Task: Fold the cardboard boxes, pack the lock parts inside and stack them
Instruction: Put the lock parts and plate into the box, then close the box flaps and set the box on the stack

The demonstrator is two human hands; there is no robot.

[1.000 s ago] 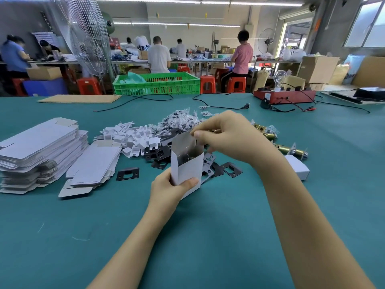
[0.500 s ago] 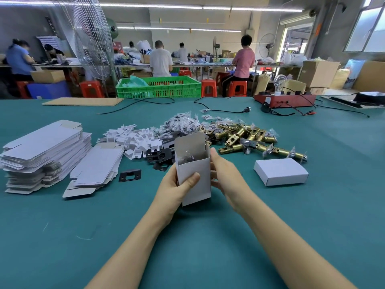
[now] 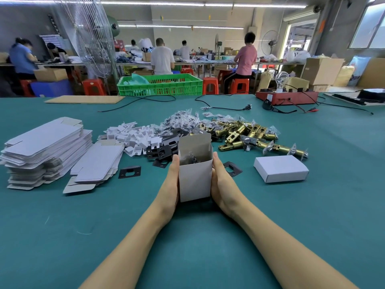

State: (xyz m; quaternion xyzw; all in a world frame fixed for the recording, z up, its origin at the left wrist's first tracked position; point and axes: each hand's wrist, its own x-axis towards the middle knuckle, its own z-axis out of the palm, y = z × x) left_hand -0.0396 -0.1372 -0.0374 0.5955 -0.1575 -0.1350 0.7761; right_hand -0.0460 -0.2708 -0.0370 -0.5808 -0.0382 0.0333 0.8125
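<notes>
Two hands hold one small white box (image 3: pixel 194 180) upright on the green desk (image 3: pixel 208 247), its long axis vertical and its open mouth pointing up, with the top flap (image 3: pixel 194 142) standing at the far side. The left hand (image 3: pixel 171 184) lies flat against the box's left wall and the right hand (image 3: pixel 221 184) against its right wall; the fingers of each are straight and pressed together, squeezing the box between the palms, and their tips beyond the box are hidden. Inside the mouth sit dark parts in clear wrapping (image 3: pixel 188 159), too shadowed to tell apart.

Just right of the hands a closed white box (image 3: pixel 281 168) lies flat, its long axis running left to right. Beyond it a heap of brass latch bolts (image 3: pixel 245 135) lies mostly crosswise. Behind the held box are black strike plates (image 3: pixel 160 151), with single ones lying near the left hand (image 3: pixel 129 171) and just beside the right hand (image 3: pixel 233 168). Further left is a pile of small white card inserts (image 3: pixel 135 138), and behind them a pile of small clear bags (image 3: pixel 181 118) whose contents cannot be made out. At the left stand two stacks of flat unfolded box blanks (image 3: pixel 45 142), the lower stack (image 3: pixel 95 165) nearer the hands.

At the far edge a green crate (image 3: pixel 160 86) holds pale bags, partly hidden by its wall.
</notes>
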